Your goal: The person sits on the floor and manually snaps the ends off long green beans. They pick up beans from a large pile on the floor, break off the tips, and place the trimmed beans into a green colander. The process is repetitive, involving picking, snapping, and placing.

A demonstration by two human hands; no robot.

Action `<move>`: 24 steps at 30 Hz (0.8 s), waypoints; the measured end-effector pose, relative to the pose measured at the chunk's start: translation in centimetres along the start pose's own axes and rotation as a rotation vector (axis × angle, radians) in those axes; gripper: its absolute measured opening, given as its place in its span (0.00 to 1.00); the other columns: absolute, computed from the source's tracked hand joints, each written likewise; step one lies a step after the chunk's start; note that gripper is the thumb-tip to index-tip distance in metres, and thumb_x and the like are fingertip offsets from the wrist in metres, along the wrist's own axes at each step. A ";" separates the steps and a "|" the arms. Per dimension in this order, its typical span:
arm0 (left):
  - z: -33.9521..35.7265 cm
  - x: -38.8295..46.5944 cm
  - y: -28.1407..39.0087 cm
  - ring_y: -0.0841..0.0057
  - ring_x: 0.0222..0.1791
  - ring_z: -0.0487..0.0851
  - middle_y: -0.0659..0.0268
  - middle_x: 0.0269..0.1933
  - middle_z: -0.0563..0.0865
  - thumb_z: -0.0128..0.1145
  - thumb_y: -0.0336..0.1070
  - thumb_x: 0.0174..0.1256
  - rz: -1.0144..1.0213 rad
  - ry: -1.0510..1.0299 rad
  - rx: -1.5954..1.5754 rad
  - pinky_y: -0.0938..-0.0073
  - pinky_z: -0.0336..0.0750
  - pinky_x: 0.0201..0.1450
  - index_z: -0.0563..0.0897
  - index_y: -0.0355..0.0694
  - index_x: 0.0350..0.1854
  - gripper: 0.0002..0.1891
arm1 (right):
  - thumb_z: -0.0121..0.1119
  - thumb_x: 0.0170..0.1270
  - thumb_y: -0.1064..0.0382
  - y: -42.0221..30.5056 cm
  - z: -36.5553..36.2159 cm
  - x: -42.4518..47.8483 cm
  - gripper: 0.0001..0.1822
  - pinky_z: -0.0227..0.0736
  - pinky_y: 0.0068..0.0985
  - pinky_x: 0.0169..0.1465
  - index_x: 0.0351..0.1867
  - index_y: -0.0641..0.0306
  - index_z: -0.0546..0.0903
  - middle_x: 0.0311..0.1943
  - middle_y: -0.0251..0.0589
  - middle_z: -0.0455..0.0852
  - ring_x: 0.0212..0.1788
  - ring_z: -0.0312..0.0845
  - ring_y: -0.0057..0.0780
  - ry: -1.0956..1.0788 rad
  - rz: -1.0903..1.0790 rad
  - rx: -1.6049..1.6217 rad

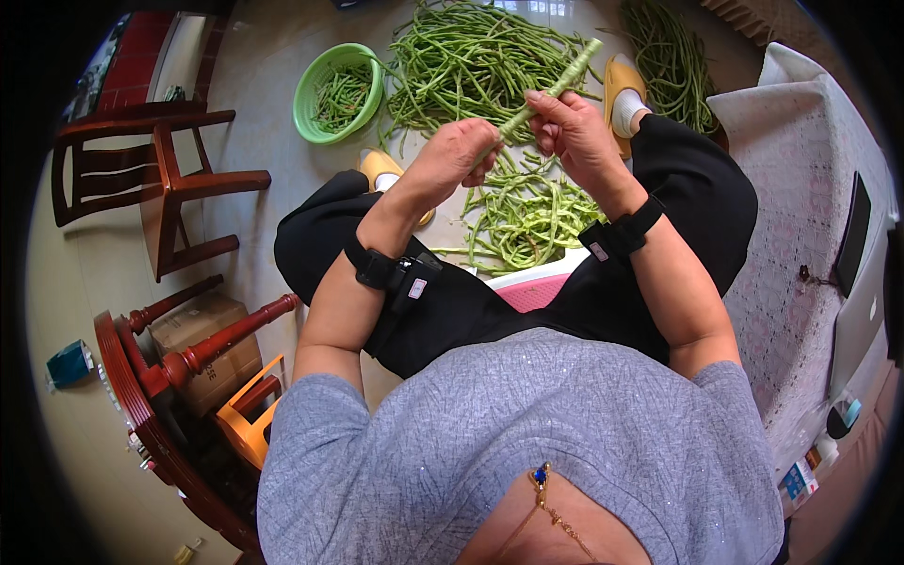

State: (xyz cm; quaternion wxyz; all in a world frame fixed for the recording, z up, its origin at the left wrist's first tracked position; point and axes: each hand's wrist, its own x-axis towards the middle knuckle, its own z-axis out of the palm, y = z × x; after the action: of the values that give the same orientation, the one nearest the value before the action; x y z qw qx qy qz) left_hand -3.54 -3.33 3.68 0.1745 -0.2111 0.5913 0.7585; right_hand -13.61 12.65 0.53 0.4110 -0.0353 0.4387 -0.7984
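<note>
My left hand [459, 152] grips the lower end of a slim rod [514, 126] with a pale green strand, apparently a long bean, wound around it in a tight spiral. Higher up, the thumb and fingers of my right hand [575, 131] pinch the same rod, which slants up to the right past them. Both hands are above the floor between my knees. Below them lies a loose pile of paler, limp long beans [526, 219]. Beyond the rod spreads a big heap of long green beans [466, 67], partly covered by the rod and my right hand.
A green plastic colander [304, 106] holds shorter bean pieces. Another bundle of long beans [667, 63] lies at the far right. The pink and white seat [530, 291] shows between my thighs. A wooden chair [166, 183] lies left; a cloth-covered table [784, 212] with a laptop [858, 332] stands right.
</note>
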 end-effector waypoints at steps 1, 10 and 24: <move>0.0 0.2 0.1 0.86 0.17 0.66 0.71 0.22 0.73 0.45 0.39 0.68 0.012 0.061 -0.019 0.85 0.61 0.19 0.73 0.40 0.31 0.10 | 0.61 0.61 0.60 0.2 0.2 -0.1 0.09 0.63 0.15 0.20 0.32 0.62 0.76 0.20 0.32 0.77 0.16 0.69 0.17 0.014 -0.019 0.001; 0.0 1.7 -0.2 0.83 0.17 0.66 0.70 0.22 0.71 0.46 0.37 0.66 0.191 0.321 -0.288 0.81 0.62 0.18 0.71 0.38 0.29 0.09 | 0.60 0.62 0.62 1.3 1.4 -0.7 0.08 0.69 0.16 0.23 0.34 0.64 0.77 0.23 0.37 0.81 0.19 0.76 0.21 0.099 -0.138 0.100; -4.6 0.9 2.2 0.82 0.23 0.69 0.68 0.28 0.75 0.47 0.36 0.68 0.214 0.192 -0.528 0.81 0.65 0.22 0.74 0.34 0.41 0.10 | 0.56 0.64 0.59 0.1 -0.5 -0.2 0.09 0.63 0.17 0.21 0.28 0.59 0.75 0.19 0.32 0.77 0.16 0.68 0.17 -0.010 0.179 0.312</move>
State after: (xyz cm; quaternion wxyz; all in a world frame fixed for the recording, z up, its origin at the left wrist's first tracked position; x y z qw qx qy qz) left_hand -4.92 -8.28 4.07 -0.0240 -0.2564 0.4064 0.8767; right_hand -13.63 13.09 0.21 0.4833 0.0640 0.3087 -0.8167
